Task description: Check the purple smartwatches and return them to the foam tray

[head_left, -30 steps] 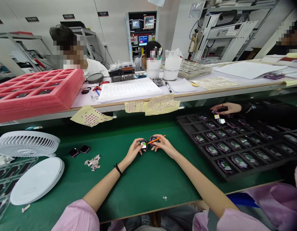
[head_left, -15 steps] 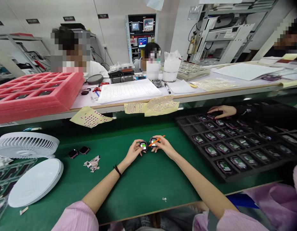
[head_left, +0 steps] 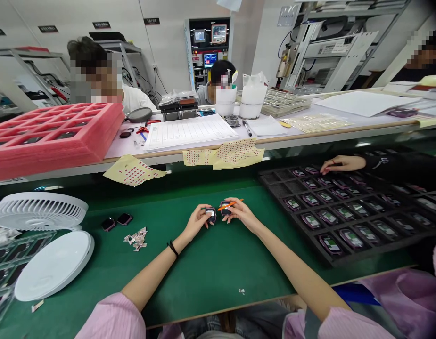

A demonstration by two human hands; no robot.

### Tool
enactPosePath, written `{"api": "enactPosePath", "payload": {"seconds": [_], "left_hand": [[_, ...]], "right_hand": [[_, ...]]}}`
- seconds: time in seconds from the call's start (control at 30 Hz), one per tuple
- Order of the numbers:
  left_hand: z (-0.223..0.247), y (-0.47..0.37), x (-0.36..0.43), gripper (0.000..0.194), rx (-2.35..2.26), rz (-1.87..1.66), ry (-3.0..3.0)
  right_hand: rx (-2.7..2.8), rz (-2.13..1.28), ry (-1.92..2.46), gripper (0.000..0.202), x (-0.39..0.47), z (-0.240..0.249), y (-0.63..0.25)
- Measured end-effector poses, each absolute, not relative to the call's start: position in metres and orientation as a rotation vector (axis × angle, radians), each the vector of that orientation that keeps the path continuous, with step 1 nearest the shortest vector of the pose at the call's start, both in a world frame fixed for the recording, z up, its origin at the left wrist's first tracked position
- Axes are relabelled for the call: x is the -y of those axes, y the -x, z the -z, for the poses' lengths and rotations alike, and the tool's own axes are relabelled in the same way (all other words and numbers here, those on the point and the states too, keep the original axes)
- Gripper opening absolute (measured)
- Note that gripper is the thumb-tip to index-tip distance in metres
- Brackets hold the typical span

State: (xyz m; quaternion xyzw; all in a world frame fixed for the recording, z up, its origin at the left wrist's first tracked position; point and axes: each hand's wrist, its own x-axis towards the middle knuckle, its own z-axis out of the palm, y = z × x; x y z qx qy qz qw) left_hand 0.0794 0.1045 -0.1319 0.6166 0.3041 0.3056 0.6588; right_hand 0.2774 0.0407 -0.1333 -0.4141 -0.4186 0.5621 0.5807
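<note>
Over the green mat point(head_left: 203, 273), my left hand point(head_left: 198, 221) grips a small watch point(head_left: 211, 214) with a lit screen, its thumb at the screen's edge. Close beside it, my right hand point(head_left: 239, 214) is closed on a second watch point(head_left: 225, 207) and also holds an orange stick point(head_left: 230, 204) that crosses above this watch. A narrow gap parts the two watches. Two dark watches point(head_left: 125, 219) lie to the left, near a small pile of paper strips point(head_left: 137, 239).
A black foam tray point(head_left: 299, 226) of watches fills the right, with another person's hand point(head_left: 345, 164) over it. At left are a white fan point(head_left: 55, 266) and clear trays point(head_left: 5, 273). A raised shelf point(head_left: 161, 155) carries a pink foam tray point(head_left: 97, 136) and papers.
The left watch's screen has gone from green and white to mostly dark with white. The orange stick lies flatter. The other person's hand has moved right over the black tray.
</note>
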Motion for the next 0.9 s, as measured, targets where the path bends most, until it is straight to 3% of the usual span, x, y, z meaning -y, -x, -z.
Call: {"api": "enactPosePath", "payload": {"seconds": [0.9], "left_hand": [[0.1339,-0.0785,-0.1053,0.042,-0.675,-0.704,-1.345]], "right_hand": [[0.961,-1.277,1.006,0.033,-0.0401,0.1316,-0.2772]]}}
